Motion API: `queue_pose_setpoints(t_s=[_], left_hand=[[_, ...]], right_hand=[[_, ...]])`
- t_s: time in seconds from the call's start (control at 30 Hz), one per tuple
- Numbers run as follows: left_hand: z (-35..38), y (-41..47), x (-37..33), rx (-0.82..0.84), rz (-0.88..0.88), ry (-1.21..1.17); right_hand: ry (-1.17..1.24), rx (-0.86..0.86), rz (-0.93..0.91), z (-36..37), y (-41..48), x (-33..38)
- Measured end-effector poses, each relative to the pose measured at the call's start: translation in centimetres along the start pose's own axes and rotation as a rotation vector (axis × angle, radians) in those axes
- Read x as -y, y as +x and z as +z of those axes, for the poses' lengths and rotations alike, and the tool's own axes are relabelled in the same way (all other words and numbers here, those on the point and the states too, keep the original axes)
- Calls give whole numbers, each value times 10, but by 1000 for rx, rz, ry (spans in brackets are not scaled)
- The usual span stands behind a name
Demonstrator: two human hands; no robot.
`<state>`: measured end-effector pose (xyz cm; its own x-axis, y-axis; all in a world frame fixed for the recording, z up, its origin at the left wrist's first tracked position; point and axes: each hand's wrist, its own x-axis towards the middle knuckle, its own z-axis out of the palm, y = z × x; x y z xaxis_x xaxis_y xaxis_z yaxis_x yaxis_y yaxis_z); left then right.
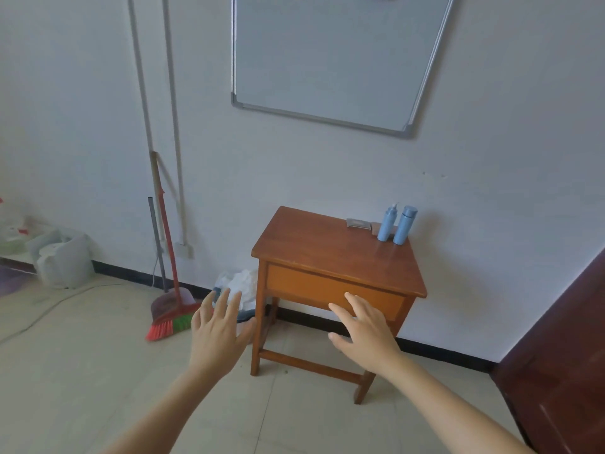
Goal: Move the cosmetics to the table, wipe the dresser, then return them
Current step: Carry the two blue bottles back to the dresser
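my left hand (217,332) and my right hand (366,335) are both spread wide and hold nothing, out in front of the small brown wooden dresser (327,253). on its back right corner sit a flat grey case (358,222), a light blue plastic pump bottle (387,224) and a light blue plastic bottle with a round cap (405,226). i think the bottles are light, hard and a bit slippery and could tip, so i would grab each one around its middle.

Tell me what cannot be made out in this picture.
- Head view: flat items behind the blue bottles on the dresser are too small to identify.
- Whiteboard: its top is cut off by the frame edge.
- Plastic bag: partly hidden by the left hand.
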<state>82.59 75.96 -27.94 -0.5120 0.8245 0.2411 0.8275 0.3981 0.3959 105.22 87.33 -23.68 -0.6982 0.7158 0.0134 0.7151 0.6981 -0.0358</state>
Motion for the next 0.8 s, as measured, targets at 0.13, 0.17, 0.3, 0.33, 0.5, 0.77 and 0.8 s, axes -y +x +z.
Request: queue_pose_setpoints(t_s=[0.13,0.17,0.3,0.33,0.5,0.77,0.8], left_hand=[[16,76,8,15,56,-14],[21,96,10,25,71,-25],[49,160,4,108,152,-46],[57,169,-2,151,181,-49],[106,213,-41,316,339,63],[162,298,-122,268,359,70],[168,308,-132,265,352,87]], right_hand=[[-67,33,14,-4,67,-7],[-69,42,16,-4,84,-7],[-61,49,27,0,133,-16],[-62,64,39,5,140,-21],[-82,157,135,23,163,-78],[-41,97,282,19,214,-216],[-37,97,281,17,222,-232]])
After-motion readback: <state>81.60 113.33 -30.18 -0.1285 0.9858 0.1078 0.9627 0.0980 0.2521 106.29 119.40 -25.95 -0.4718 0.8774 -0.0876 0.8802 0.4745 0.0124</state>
